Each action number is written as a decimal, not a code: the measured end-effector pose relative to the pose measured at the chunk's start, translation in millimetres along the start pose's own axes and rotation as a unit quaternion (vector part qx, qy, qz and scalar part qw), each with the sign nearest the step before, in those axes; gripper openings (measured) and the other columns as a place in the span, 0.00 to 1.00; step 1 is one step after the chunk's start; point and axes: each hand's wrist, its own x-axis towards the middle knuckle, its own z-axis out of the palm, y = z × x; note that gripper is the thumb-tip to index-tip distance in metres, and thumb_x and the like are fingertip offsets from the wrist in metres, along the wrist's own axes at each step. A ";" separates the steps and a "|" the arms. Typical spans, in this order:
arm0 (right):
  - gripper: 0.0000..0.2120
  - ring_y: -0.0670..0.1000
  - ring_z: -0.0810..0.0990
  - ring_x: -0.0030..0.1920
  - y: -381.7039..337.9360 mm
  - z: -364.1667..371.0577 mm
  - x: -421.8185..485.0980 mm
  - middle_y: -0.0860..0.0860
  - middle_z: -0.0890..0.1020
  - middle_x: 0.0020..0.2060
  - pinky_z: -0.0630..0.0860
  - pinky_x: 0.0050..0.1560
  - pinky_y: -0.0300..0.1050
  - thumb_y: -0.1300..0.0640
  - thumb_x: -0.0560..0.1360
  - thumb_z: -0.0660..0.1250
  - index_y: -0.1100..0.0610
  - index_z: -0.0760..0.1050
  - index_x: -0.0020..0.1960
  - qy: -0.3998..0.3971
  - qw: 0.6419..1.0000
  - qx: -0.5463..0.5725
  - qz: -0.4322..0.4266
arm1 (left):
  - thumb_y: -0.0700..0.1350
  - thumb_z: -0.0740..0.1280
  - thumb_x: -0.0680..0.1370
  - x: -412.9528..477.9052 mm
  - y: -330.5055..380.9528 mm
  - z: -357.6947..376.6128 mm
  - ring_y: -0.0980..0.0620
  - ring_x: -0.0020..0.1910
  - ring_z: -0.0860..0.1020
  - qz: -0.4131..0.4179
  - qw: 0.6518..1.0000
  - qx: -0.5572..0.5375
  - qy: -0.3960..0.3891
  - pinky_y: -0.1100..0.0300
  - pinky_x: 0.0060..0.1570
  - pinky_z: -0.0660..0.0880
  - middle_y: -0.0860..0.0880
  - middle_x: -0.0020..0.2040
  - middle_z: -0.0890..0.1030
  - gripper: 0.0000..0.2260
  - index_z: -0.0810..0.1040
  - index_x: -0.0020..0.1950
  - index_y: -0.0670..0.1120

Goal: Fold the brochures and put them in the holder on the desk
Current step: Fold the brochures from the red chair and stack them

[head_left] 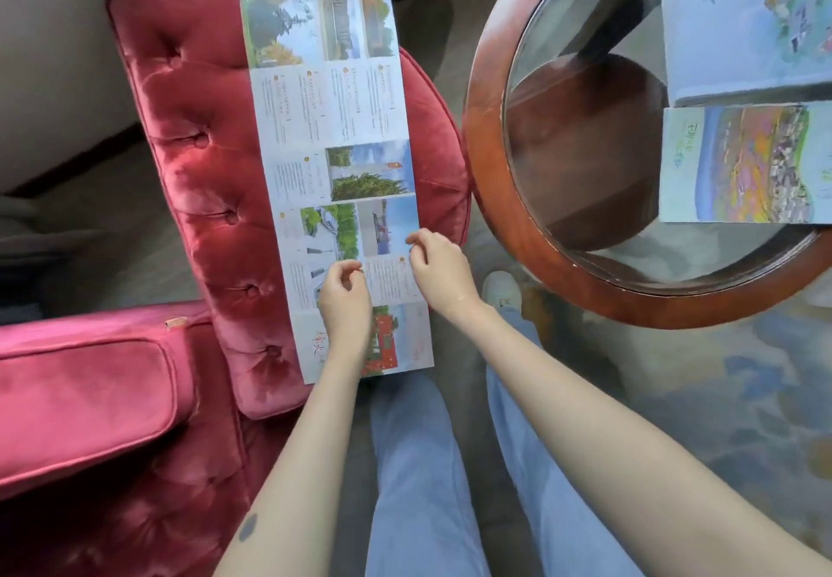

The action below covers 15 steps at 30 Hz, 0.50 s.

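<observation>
Long brochure [333, 171] spread flat on red cushion [189, 135], long axis running near to far. Left hand [344, 301] resting half-curled on near panels, right hand [439, 270] pinching near right edge. Round table [490, 198] to right.

The unfolded brochure [333, 180] carries columns of small print, too fine to read, and red brush characters at its near end that cannot be made out. Two folded brochures [743, 94] on the table [490, 171] bear large brush-style characters, likewise illegible.
</observation>
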 end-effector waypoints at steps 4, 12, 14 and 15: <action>0.17 0.59 0.75 0.57 15.3 28.4 4.4 0.59 0.75 0.59 0.72 0.54 0.51 0.58 0.78 0.54 0.61 0.69 0.65 -0.027 0.994 -0.045 0.093 | 0.39 0.57 0.78 18.8 -49.2 -20.8 0.45 0.58 0.74 -0.080 0.995 0.053 -0.017 0.60 0.52 0.67 0.43 0.62 0.75 0.15 0.72 0.64 0.43; 0.19 0.61 0.73 0.59 41.2 71.0 -6.0 0.60 0.66 0.64 0.71 0.60 0.55 0.56 0.79 0.56 0.63 0.62 0.66 -0.041 0.974 -0.082 0.205 | 0.40 0.58 0.78 48.3 -122.3 -50.7 0.45 0.73 0.59 -0.114 0.987 0.113 -0.013 0.56 0.70 0.56 0.42 0.75 0.59 0.25 0.57 0.75 0.40; 0.19 0.61 0.74 0.58 44.6 75.1 -8.8 0.60 0.66 0.65 0.72 0.59 0.55 0.56 0.79 0.56 0.64 0.62 0.66 -0.031 0.976 -0.074 0.200 | 0.40 0.59 0.78 48.3 -129.9 -49.2 0.46 0.75 0.55 -0.120 0.985 0.122 -0.028 0.55 0.72 0.53 0.42 0.76 0.56 0.28 0.52 0.76 0.40; 0.19 0.61 0.74 0.59 46.0 76.2 -9.9 0.60 0.67 0.64 0.71 0.59 0.56 0.56 0.78 0.57 0.64 0.62 0.66 -0.032 0.977 -0.064 0.203 | 0.40 0.61 0.78 46.9 -131.5 -47.5 0.46 0.76 0.54 -0.121 0.985 0.117 -0.030 0.54 0.73 0.53 0.42 0.77 0.55 0.30 0.50 0.76 0.40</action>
